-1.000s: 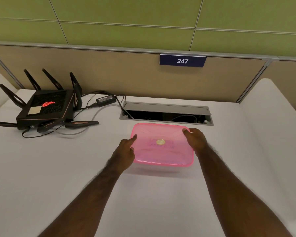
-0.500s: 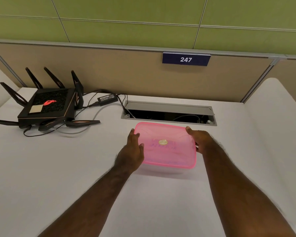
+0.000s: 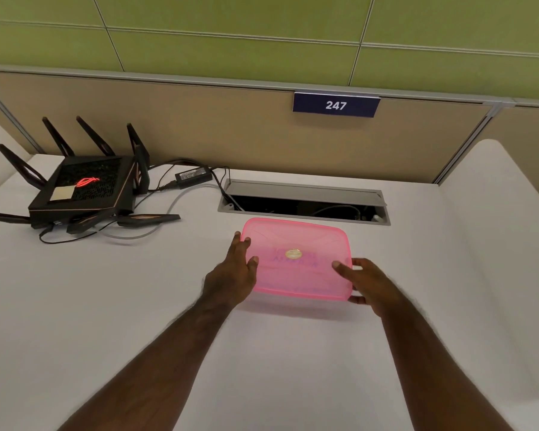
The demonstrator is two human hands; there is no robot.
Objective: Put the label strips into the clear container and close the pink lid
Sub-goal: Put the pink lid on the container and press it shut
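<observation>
The pink lid point(image 3: 296, 244) lies flat on top of the clear container, whose walls are almost wholly hidden under it, in the middle of the white desk. A small round gold sticker point(image 3: 293, 253) sits at the lid's centre. Faint purple shapes show through the lid; I cannot make out the label strips. My left hand point(image 3: 234, 272) grips the lid's left edge, thumb on top. My right hand point(image 3: 366, 283) clasps the near right corner, thumb on the lid and fingers curled under the rim.
A black router point(image 3: 81, 188) with several antennas stands at the back left, its cables and power brick point(image 3: 193, 175) trailing to an open cable slot point(image 3: 302, 203) just behind the container. A beige partition with a sign reading 247 point(image 3: 336, 105) closes the back.
My right hand slid from the lid's far right corner down to its near right corner. My left hand went from a pointing finger to a flat grip on the left edge.
</observation>
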